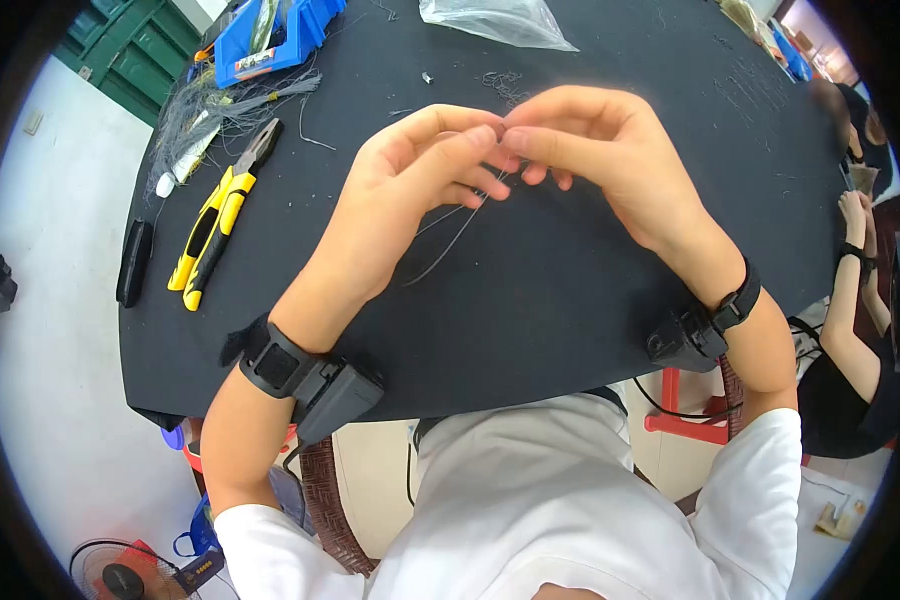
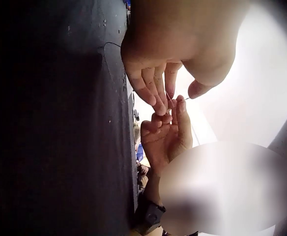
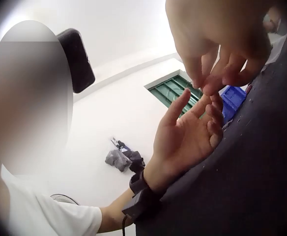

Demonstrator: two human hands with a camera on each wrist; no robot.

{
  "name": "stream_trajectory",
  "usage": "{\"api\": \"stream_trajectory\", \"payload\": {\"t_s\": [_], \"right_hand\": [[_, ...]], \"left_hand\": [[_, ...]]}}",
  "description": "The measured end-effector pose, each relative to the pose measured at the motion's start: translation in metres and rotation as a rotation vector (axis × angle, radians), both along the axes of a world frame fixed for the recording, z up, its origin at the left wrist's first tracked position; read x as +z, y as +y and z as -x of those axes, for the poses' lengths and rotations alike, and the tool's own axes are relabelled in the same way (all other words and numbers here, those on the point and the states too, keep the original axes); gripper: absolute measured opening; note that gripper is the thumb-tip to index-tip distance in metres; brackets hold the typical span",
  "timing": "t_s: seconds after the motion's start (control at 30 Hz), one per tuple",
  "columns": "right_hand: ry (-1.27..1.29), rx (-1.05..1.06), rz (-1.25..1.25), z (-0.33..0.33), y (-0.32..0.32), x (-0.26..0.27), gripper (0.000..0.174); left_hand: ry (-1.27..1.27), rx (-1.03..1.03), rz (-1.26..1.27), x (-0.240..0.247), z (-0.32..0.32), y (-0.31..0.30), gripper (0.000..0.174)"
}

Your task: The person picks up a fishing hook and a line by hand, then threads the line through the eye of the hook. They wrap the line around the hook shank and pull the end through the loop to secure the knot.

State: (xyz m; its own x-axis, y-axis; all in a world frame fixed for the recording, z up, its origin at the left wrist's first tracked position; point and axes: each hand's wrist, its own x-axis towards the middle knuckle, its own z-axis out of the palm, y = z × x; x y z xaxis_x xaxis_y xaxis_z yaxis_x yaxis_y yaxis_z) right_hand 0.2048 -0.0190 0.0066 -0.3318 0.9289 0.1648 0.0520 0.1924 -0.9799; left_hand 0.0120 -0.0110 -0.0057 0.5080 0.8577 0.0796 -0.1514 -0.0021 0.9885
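Over the black tabletop, my left hand and right hand meet fingertip to fingertip in the head view. Thin grey wire-like strands trail down and left from under the joined fingers. With thumb and forefinger the left hand pinches a fine strand, whose short end shows by the thumb tip in the left wrist view. Thumb and fingers of the right hand pinch at the same spot from the other side. The fingers largely hide the pinched part.
Yellow-and-black pliers lie left of my hands, near a black case. Behind them are a bundle of grey strands and a blue bin. A clear plastic bag lies at the back. Another person's arm is at the right.
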Motion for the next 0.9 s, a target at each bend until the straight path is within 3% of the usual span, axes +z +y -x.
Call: {"api": "stream_trajectory", "payload": {"t_s": [0.43, 0.63, 0.73, 0.9], "right_hand": [[0.032, -0.071, -0.025, 0.0055, -0.0001, -0.0045, 0.013], [-0.094, -0.065, -0.092, 0.0071, -0.0010, -0.0024, 0.020], [-0.058, -0.096, -0.173, 0.0030, 0.0031, -0.0024, 0.021], [-0.161, 0.024, -0.227, -0.0005, 0.0070, -0.0057, 0.020]], "left_hand": [[0.039, 0.153, -0.047, -0.0004, 0.0020, 0.0009, 0.020], [0.006, 0.153, -0.063, -0.0047, 0.0023, 0.0021, 0.020], [0.110, 0.127, -0.080, -0.0015, 0.0031, 0.0005, 0.021], [0.102, 0.105, -0.090, -0.0023, 0.0025, -0.0005, 0.021]]}}
